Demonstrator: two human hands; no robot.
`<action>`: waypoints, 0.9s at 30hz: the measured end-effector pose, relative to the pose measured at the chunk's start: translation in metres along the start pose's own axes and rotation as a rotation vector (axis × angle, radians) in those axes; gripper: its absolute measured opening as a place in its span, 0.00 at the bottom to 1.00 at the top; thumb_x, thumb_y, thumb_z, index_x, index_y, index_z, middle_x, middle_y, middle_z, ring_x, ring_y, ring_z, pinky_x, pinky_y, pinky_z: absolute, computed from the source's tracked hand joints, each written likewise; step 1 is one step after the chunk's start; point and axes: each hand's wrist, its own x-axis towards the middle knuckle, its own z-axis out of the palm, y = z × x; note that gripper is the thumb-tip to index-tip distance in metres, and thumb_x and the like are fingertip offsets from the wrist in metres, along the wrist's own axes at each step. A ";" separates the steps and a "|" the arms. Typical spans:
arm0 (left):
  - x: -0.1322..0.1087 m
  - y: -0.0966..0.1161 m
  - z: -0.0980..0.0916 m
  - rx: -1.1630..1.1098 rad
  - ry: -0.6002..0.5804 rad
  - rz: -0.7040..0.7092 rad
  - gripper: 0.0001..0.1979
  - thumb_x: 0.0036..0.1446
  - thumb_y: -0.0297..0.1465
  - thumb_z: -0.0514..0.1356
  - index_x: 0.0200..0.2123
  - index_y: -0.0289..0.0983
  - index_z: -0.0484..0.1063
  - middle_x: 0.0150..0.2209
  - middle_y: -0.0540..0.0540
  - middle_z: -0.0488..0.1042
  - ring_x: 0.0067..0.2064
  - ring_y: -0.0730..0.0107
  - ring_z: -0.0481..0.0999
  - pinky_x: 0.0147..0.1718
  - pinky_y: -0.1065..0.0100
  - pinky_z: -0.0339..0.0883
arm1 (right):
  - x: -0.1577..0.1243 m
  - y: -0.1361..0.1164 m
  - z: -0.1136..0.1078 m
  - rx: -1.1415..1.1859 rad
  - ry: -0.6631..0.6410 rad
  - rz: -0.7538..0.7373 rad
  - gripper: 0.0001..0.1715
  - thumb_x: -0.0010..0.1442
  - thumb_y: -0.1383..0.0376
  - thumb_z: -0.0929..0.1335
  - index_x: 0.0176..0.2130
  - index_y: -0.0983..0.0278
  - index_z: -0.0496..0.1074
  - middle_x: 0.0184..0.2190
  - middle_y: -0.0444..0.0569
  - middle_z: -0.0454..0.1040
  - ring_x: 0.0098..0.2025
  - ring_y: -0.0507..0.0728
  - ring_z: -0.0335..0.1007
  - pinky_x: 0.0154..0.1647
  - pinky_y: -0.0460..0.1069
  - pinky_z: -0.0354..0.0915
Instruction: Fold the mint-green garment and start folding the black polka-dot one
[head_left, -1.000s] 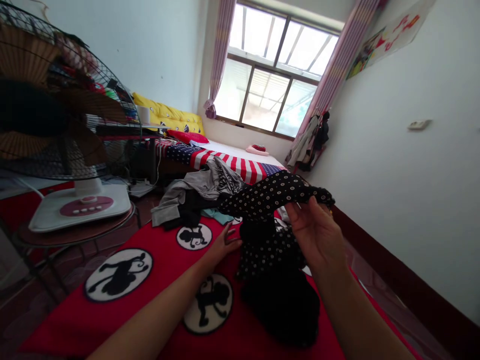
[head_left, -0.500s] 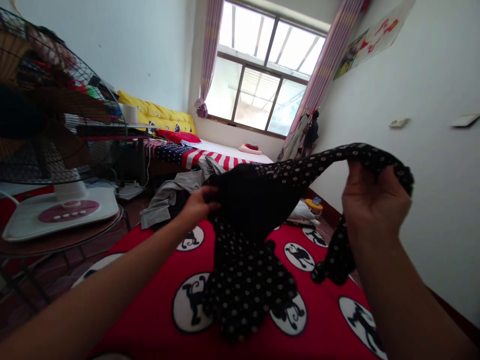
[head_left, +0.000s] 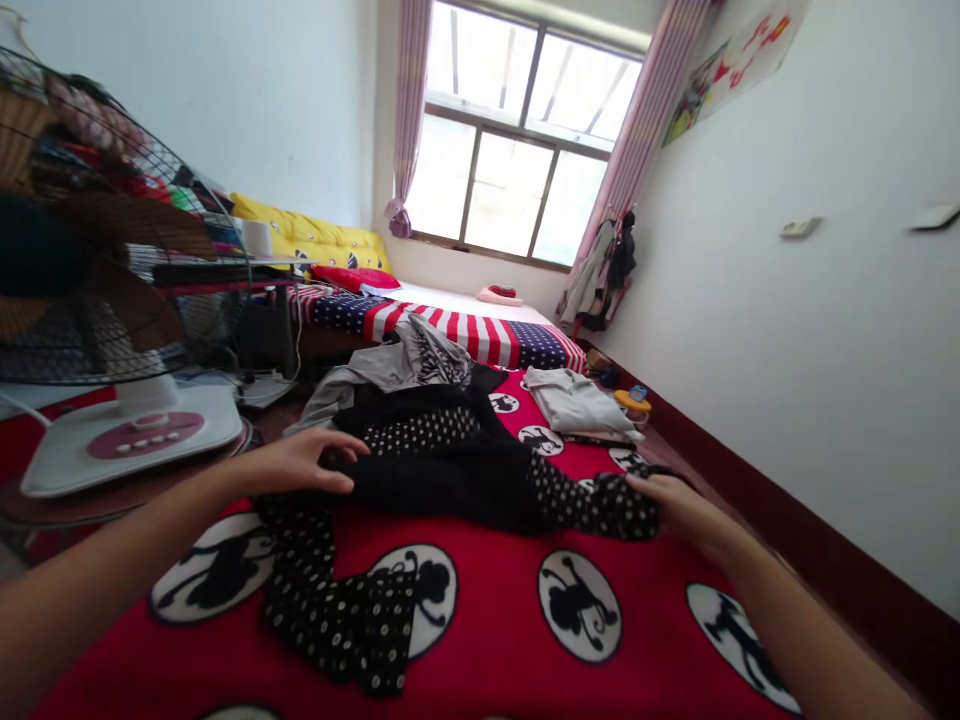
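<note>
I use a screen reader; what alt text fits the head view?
Two bare hands, left hand and right hand, press a black polka-dot garment flat on a red monkey-print blanket. A fan stands left; a clothes pile lies beyond.

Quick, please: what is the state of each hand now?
Left hand: flat, pressing the polka-dot garment.
Right hand: gripping the garment's other end.

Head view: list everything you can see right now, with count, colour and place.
polka-dot garment: 1, black with white dots, spread on the blanket
blanket: 1, red with monkey circles, foreground
grey clothes pile: 1, behind the garment
folded garment: 1, light grey, far right of blanket
fan: 1, white base, left
striped bedcover: 1, red, white, blue, far bed
window: 1, back wall
left hand: on the garment's left part
right hand: on its right end
</note>
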 end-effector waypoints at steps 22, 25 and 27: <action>-0.049 0.006 0.082 0.543 -0.115 -0.161 0.31 0.43 0.34 0.63 0.54 0.41 0.69 0.49 0.41 0.76 0.51 0.50 0.74 0.48 0.59 0.65 | -0.013 0.031 0.130 -0.854 -0.203 -0.366 0.23 0.52 0.62 0.69 0.48 0.63 0.73 0.44 0.55 0.76 0.48 0.64 0.71 0.48 0.54 0.63; -0.057 0.003 0.065 0.533 -0.093 -0.152 0.21 0.45 0.31 0.60 0.46 0.42 0.74 0.44 0.45 0.77 0.48 0.55 0.75 0.46 0.63 0.65 | -0.018 0.017 0.105 -0.645 -0.213 -0.410 0.13 0.53 0.62 0.66 0.39 0.62 0.75 0.39 0.51 0.77 0.44 0.62 0.72 0.47 0.54 0.64; -0.064 0.002 0.054 0.508 -0.036 -0.125 0.15 0.46 0.28 0.58 0.39 0.40 0.75 0.43 0.44 0.77 0.48 0.56 0.75 0.47 0.63 0.64 | -0.026 0.010 0.083 -0.437 -0.200 -0.408 0.17 0.50 0.60 0.68 0.41 0.62 0.75 0.41 0.50 0.77 0.45 0.63 0.72 0.49 0.55 0.64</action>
